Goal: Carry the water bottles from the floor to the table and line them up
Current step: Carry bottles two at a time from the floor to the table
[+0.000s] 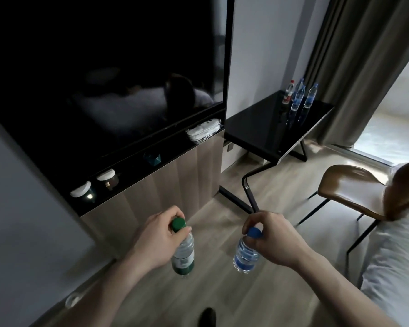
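At your ten o'clock hangs a dark television (104, 67), with a wooden cabinet (156, 185) below it carrying two lidded jars (97, 185) and wrapped white packets (203, 132). A brown chair (359, 192) stands at three o'clock beside white bedding (397, 267), grey curtains (364, 55) at one o'clock.

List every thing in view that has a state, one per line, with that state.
left hand: grips the green-capped bottle at its neck, capped, held upright
right hand: grips the blue-capped bottle at its neck, capped, held upright
bottles on the table: upright, capped
television: off
chair: unoccupied
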The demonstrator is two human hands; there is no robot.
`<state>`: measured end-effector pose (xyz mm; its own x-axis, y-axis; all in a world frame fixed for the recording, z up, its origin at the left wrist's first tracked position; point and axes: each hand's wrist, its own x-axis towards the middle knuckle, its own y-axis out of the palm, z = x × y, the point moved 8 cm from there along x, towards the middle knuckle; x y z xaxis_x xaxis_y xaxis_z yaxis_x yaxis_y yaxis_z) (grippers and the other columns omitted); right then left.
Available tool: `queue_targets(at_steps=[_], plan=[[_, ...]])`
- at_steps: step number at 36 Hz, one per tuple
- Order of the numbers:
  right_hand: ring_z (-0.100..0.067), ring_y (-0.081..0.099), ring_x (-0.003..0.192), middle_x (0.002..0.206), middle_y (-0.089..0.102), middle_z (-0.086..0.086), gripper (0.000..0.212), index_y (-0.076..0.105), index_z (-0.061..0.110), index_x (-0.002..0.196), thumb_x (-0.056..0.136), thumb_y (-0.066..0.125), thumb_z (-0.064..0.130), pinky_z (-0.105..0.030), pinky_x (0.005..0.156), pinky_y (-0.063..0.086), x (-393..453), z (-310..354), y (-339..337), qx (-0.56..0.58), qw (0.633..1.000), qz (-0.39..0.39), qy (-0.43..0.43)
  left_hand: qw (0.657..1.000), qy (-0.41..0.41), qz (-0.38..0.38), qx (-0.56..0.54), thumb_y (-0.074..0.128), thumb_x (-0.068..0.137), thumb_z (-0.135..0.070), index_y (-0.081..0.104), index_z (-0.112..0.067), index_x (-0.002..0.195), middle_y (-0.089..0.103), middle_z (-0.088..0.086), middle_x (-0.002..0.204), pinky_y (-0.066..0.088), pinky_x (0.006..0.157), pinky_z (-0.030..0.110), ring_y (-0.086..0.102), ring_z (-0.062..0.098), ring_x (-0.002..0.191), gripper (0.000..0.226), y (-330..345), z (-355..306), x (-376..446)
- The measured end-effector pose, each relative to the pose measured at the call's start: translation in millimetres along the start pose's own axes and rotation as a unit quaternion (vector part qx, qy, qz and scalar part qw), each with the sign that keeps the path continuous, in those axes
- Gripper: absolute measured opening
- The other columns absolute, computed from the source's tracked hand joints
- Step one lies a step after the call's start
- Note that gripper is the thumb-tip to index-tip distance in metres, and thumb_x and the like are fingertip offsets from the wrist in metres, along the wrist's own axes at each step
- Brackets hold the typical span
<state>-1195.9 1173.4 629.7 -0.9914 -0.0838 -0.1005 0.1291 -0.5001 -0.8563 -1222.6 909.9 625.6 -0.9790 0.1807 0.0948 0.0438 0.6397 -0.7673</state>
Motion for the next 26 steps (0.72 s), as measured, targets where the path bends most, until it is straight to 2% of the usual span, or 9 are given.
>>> queue_targets(at_steps=[5,10,16,19,26], plan=[[-0.004,0.06,0.084,0.091,0.062,0.019,0.011,0.066,0.037,0.079,0.069,0.068,0.033,-0.027,0.074,0.054,43.0,-37.6,-29.6,0.007,1.0,0.0,0.008,1.0,0.022,0.008,-0.001,0.068,0.082,-0.048,0.052,-0.028,0.086,0.057,-0.019,0.07,0.042,0.056,0.029,0.05,0.008,0.063,0.026,37.1,-20.4,65.4],[0.0,0.061,0.078,0.084,0.062,0.02,0.009,0.067,0.036,0.077,0.071,0.07,0.031,-0.022,0.068,0.053,102.3,-81.3,-62.0,-0.002,1.0,-0.003,0.012,0.999,0.035,0.016,-0.01,0.064,0.079,-0.053,0.051,-0.029,0.086,0.056,-0.02,0.072,0.047,0.06,0.033,0.05,0.008,0.064,0.028,77.3,-39.6,146.7],[0.002,0.059,0.075,0.086,0.061,0.021,0.01,0.063,0.04,0.075,0.074,0.071,0.034,-0.018,0.065,0.049,167.4,-134.8,-103.8,-0.012,0.999,-0.022,0.026,0.997,0.068,0.028,-0.015,0.054,0.072,-0.062,0.049,-0.031,0.086,0.056,-0.02,0.085,0.052,0.063,0.037,0.054,0.007,0.068,0.034,120.5,-78.4,242.7],[0.001,0.058,0.072,0.086,0.06,0.021,0.013,0.062,0.041,0.075,0.076,0.073,0.033,-0.017,0.062,0.046,193.5,-161.0,-126.3,-0.02,0.998,-0.045,0.041,0.995,0.086,0.041,-0.009,0.059,0.074,-0.057,0.048,-0.032,0.086,0.056,-0.012,0.078,0.052,0.067,0.038,0.056,0.012,0.073,0.029,137.2,-100.6,287.7],[0.007,0.057,0.075,0.085,0.061,0.021,0.013,0.063,0.039,0.074,0.074,0.074,0.033,-0.012,0.056,0.039,244.2,-228.1,-169.3,-0.005,0.995,-0.058,0.077,0.993,0.108,0.046,-0.007,0.062,0.077,-0.054,0.049,-0.031,0.086,0.057,-0.019,0.08,0.051,0.064,0.036,0.054,0.008,0.069,0.028,171.9,-144.5,376.2]])
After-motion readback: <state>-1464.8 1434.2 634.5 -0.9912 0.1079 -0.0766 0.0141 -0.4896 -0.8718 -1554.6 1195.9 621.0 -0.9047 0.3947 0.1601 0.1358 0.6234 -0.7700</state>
